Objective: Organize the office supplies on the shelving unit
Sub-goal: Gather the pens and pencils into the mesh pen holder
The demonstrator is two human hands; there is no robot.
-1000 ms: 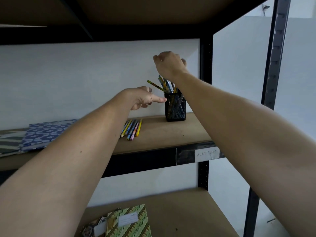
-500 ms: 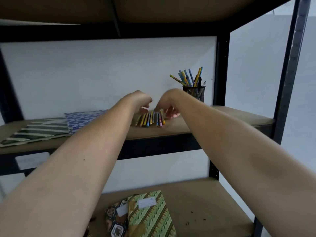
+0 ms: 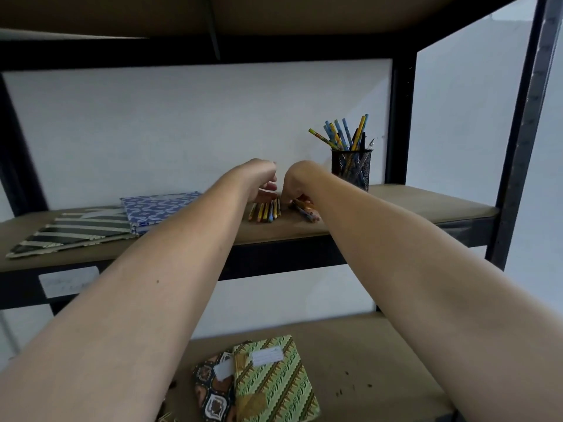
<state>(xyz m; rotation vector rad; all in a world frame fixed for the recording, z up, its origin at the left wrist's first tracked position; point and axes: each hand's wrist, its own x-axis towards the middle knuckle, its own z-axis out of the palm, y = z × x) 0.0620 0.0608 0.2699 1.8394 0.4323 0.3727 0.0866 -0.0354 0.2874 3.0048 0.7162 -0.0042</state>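
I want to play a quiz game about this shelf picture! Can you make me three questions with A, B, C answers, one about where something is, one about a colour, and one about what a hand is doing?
1. Where is the pencil cup?
A. on the bottom shelf
B. on the middle shelf, right of both hands
C. on top of the blue book

2. What colour is the book with the white label on the bottom shelf?
A. green
B. red
C. plain white

3. What is the right hand doing?
A. hanging far from the shelf
B. lying flat on the striped book
C. curling its fingers round some pencils

Answers: 1 B, the cup stands on the middle shelf near the right post. 2 A, its cover is green patterned. 3 C, pencils stick out from under its curled fingers.
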